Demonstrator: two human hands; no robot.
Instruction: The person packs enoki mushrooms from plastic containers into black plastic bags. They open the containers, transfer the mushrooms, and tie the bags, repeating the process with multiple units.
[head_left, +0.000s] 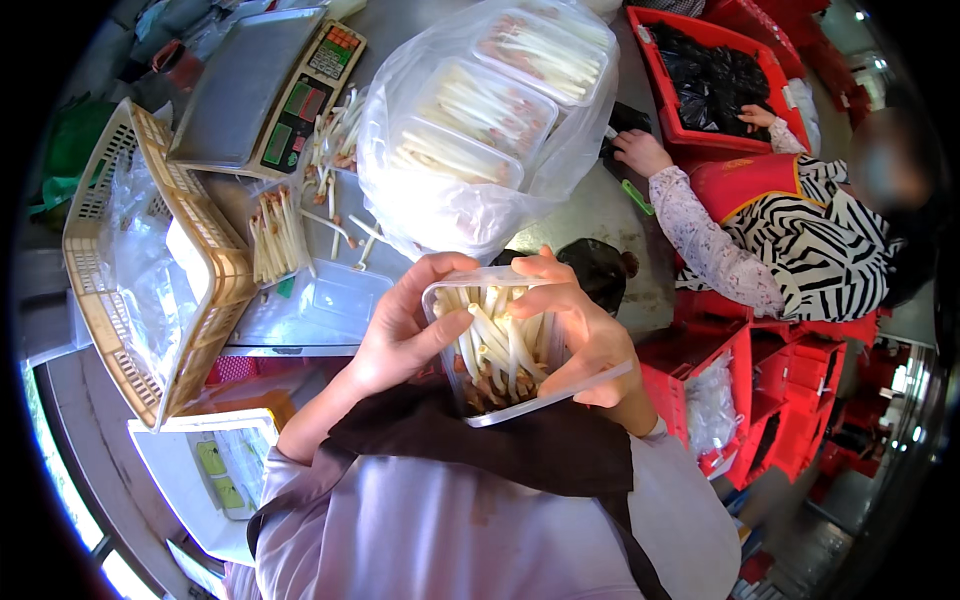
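Note:
A clear plastic tub (555, 337) is held tilted in front of my apron. Slender white stalks with brown ends (491, 337), which look like mushrooms, fill it. My left hand (409, 322) grips the tub's left wall, its thumb over the rim and touching the stalks. From the other side my right hand (596, 337) holds the tub, with fingers bent over the rim towards the stalks. Just beyond stands a large clear plastic bag (450, 217) with several filled tubs (487, 105) inside. A clear lid or shallow tub (341, 296) lies left of my left hand.
Loose stalks (330, 146) and a bundle in plastic (277, 232) lie near the scale (244, 82). A beige basket (225, 277) holds plastic bags. On the right, a co-worker (795, 232) reaches into a red crate (671, 112) of black bags. A green-handled tool (637, 196) lies between us.

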